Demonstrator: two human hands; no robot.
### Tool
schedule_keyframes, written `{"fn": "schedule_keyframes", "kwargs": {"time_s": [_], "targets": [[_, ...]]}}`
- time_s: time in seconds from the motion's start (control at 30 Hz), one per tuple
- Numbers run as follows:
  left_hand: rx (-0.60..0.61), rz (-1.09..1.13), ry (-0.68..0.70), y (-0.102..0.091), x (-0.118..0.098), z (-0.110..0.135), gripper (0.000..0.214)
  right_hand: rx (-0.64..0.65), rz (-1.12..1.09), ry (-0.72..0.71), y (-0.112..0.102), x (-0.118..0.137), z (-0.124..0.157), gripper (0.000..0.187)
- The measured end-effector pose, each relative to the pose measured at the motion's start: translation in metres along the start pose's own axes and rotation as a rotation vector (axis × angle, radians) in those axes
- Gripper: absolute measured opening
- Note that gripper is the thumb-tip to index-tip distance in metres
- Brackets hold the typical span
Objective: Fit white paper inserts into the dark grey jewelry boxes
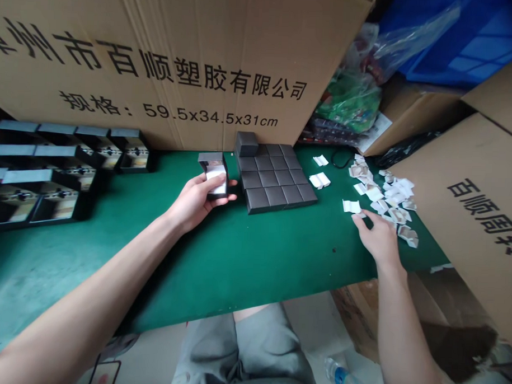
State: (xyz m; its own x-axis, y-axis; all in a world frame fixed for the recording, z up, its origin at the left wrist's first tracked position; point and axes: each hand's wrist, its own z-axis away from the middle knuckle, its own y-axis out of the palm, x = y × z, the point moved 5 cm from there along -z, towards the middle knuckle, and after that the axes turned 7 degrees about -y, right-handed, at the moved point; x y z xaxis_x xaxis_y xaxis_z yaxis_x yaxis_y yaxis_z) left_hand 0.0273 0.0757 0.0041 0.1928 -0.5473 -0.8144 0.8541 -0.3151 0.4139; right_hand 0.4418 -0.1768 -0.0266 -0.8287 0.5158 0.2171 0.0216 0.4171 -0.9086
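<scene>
My left hand (197, 201) is wrapped round a small dark hinged box (215, 174) that stands open on the green table (220, 258), with a white insert showing inside. Just right of it lies a block of closed dark boxes (277, 180) packed in rows, one more stacked at its back left corner. My right hand (378, 235) rests on the table at the right, its fingertips on a small white folded paper piece (351, 206) at the edge of a pile of similar paper pieces (386, 194).
Open dark boxes (51, 168) stand in rows at the far left. A large printed cardboard carton (168, 60) walls the back. More cartons (469, 205) close off the right. Plastic bags (351, 100) and a blue crate (466, 42) sit behind. A water bottle (342, 380) lies below.
</scene>
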Motion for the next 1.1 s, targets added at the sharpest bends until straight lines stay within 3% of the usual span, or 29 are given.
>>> {"fn": "schedule_keyframes", "kwargs": {"time_s": [0.13,0.33,0.4,0.47,0.53,0.6,0.7,0.77,0.87,1.1], "targets": [[0.011,0.001,0.001,0.001,0.0,0.001,0.01,0.028,0.076,-0.037,-0.006,0.005,-0.014,0.047],[0.021,0.01,-0.001,0.002,0.002,0.001,0.008,-0.466,0.114,0.033,-0.047,0.008,-0.034,0.044],[0.02,0.004,0.001,0.002,0.002,0.001,0.009,-0.51,0.096,0.047,-0.052,0.029,-0.041,0.042],[0.019,-0.004,0.002,0.002,0.002,0.002,0.01,-0.525,0.017,0.006,-0.052,0.068,-0.047,0.038],[0.023,-0.012,0.005,0.001,0.002,0.002,0.011,-0.451,-0.443,-0.084,-0.042,0.12,-0.051,0.031],[0.03,-0.015,0.012,0.0,0.003,0.001,0.012,-0.293,-0.85,-0.152,-0.026,0.179,-0.053,0.027],[0.039,-0.014,0.021,-0.002,0.004,-0.001,0.013,-0.017,-1.207,-0.245,-0.001,0.261,-0.048,0.027],[0.046,-0.013,0.022,-0.003,0.004,-0.002,0.014,0.113,-1.364,-0.257,0.014,0.294,-0.043,0.036],[0.054,-0.014,0.027,-0.004,0.005,-0.002,0.015,0.188,-1.458,-0.279,0.029,0.314,-0.034,0.045],[0.063,-0.05,0.039,-0.001,0.006,0.0,0.017,0.14,-1.382,-0.346,0.028,0.303,-0.018,0.042]]}}
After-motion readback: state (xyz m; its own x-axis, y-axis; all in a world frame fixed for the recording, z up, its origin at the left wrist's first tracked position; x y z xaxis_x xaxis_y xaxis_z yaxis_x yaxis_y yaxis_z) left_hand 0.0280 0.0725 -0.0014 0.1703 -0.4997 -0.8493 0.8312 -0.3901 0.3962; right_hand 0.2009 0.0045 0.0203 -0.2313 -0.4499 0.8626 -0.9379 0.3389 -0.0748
